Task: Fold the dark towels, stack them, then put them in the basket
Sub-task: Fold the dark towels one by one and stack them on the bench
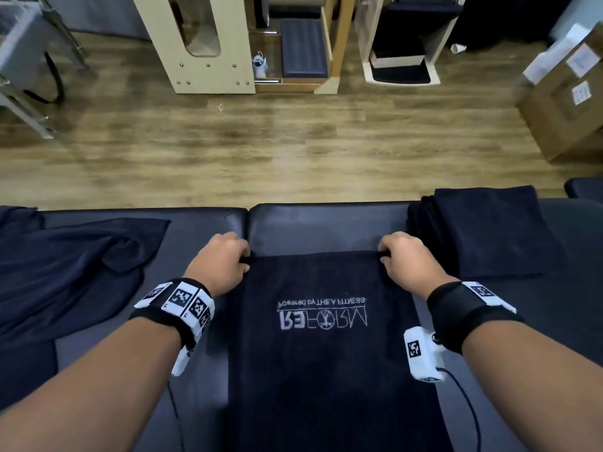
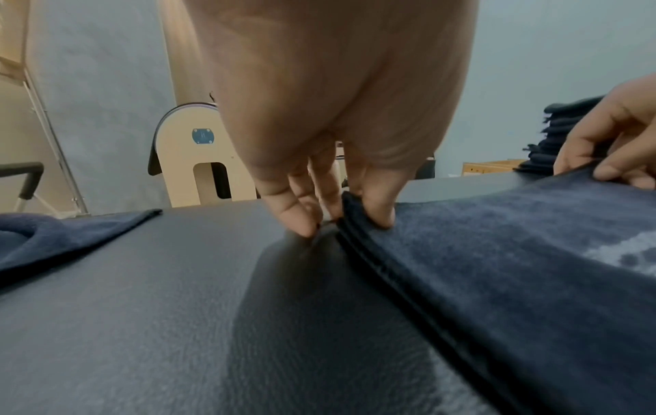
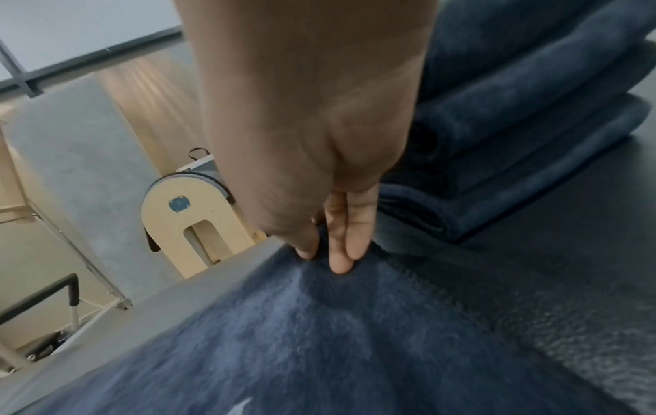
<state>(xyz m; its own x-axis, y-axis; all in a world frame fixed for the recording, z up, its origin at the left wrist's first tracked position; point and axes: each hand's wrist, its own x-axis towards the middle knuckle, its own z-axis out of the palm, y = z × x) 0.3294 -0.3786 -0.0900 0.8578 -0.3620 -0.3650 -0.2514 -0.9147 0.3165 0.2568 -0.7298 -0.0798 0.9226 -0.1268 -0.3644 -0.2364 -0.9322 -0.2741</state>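
A dark navy towel (image 1: 326, 353) with a pale stitched logo lies flat on the padded table (image 1: 326, 223), running from its middle toward me. My left hand (image 1: 225, 259) pinches its far left corner, thumb on top and fingers under the edge (image 2: 351, 213). My right hand (image 1: 401, 256) pinches the far right corner (image 3: 330, 252). A stack of folded dark towels (image 1: 483, 233) sits just right of my right hand. An unfolded dark towel (image 1: 65, 272) lies crumpled at the left. No basket is in view.
Beyond the table's far edge is wooden floor (image 1: 261, 141) with pale wooden exercise equipment (image 1: 202, 44) and a dark padded box (image 1: 303, 47). A cardboard box (image 1: 564, 99) stands at the right, a metal frame (image 1: 29, 60) at the left.
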